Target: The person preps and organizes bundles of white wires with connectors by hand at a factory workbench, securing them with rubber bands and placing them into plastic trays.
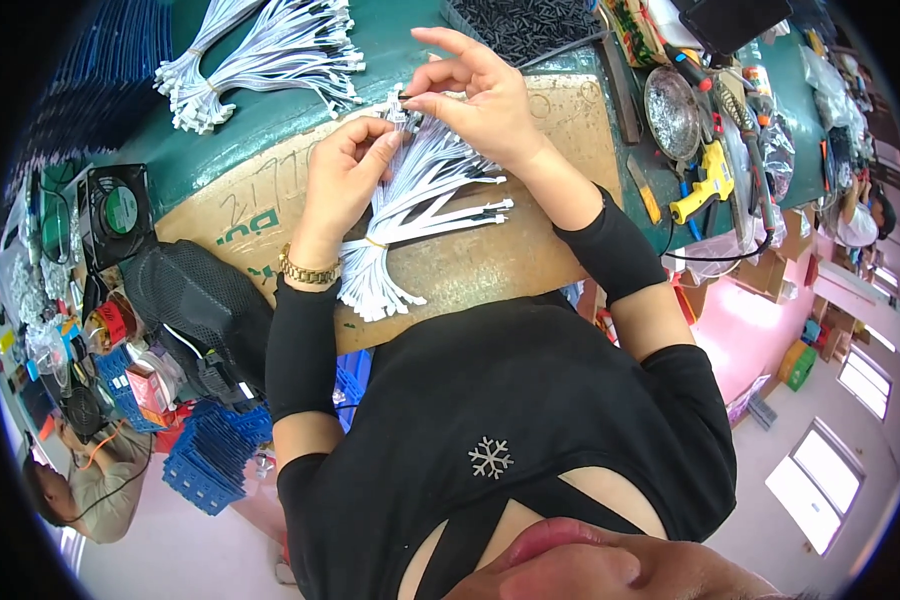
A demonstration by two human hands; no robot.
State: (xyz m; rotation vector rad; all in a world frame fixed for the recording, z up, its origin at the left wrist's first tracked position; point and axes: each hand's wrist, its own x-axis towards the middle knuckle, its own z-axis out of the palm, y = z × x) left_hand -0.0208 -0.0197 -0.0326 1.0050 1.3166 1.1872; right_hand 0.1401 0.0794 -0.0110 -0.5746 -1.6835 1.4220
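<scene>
The left hand (pixel 345 170) is closed around a bundle of white wires (pixel 420 205) in the upper middle of the frame, over a cardboard sheet (pixel 560 120). The right hand (pixel 480 95) pinches a small connector (pixel 402 108) at the bundle's top. A second bundle (pixel 270 55) lies at the upper left.

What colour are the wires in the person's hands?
White, seen best in the head view: the bundle of wires is white.

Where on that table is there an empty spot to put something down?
Bare cardboard sheet shows right of the right hand, up to the dark metal bar. More bare cardboard lies left of the left hand, toward the black fan. The far right is crowded around the yellow glue gun; white wire bundles fill the green top.
</scene>
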